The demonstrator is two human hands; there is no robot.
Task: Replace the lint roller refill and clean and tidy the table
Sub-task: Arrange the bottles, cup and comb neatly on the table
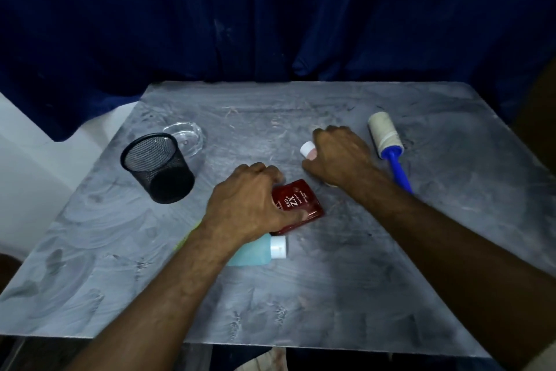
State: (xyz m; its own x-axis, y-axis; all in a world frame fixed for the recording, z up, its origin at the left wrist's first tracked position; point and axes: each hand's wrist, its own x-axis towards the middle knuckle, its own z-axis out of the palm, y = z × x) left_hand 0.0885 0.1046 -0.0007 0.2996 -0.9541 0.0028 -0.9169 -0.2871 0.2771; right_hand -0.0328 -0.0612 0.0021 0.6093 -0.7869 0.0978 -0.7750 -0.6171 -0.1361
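Note:
The lint roller [387, 139], with a blue handle and a dirty whitish roll, lies at the right of the grey table [331, 280]. My left hand [249, 202] is closed on a flat red bottle [301, 205] labelled RED ZX, lying at the table's middle. My right hand [340, 154] is closed around a small object with a white cap [307, 148]; most of that object is hidden under the fingers. A light blue bottle with a white cap [264, 250] lies on its side just under my left wrist.
A black mesh cup [158, 167] stands at the left, with a clear glass dish [188, 136] behind it. Something yellow-green [188, 235] peeks out under my left forearm. Dark blue cloth [270, 9] hangs behind the table. Hairs and lint are scattered over the far half.

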